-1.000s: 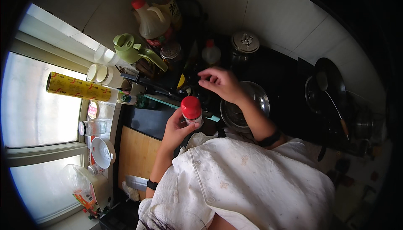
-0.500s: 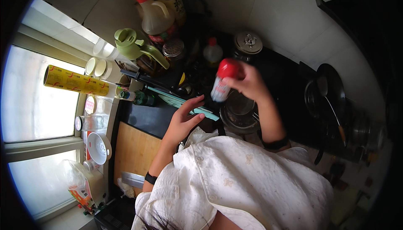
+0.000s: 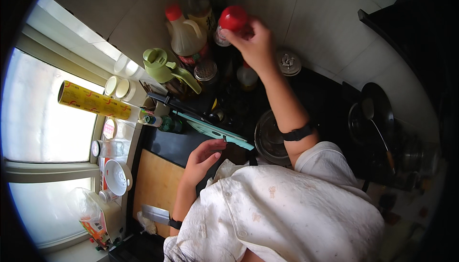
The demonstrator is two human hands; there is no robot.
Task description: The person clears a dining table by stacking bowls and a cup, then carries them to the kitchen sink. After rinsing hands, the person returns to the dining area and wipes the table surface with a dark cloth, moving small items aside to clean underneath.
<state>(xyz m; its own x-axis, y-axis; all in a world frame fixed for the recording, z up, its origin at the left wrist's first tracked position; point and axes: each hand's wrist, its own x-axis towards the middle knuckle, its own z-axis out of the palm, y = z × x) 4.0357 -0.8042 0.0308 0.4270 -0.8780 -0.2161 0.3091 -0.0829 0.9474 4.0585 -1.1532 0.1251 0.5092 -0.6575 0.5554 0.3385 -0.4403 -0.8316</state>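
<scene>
My right hand (image 3: 258,47) reaches far toward the back wall, its fingers closed round a container with a domed red cap (image 3: 234,17) and a pale printed body, upright or nearly so. The container is beside a large white jug (image 3: 189,37) with a red cap and a bottle (image 3: 197,8) with a yellow cap. My left hand (image 3: 200,160) hovers by the near end of a teal cutting board (image 3: 215,132), fingers loosely stretched and apart, with nothing in them. A round metal pot with a glass lid (image 3: 271,138) lies below my right forearm.
At the left, a cleaver (image 3: 156,214) lies on a wooden board (image 3: 155,178). A green pitcher (image 3: 160,66) and a shaker jar (image 3: 206,72) stand near the jug. A wok with a spatula (image 3: 377,114) is at the right. A yellow roll (image 3: 93,100) is by the window.
My right hand has carried the red-capped container away from above the pot, up to the back beside the jug. My left hand has dropped slightly nearer to me.
</scene>
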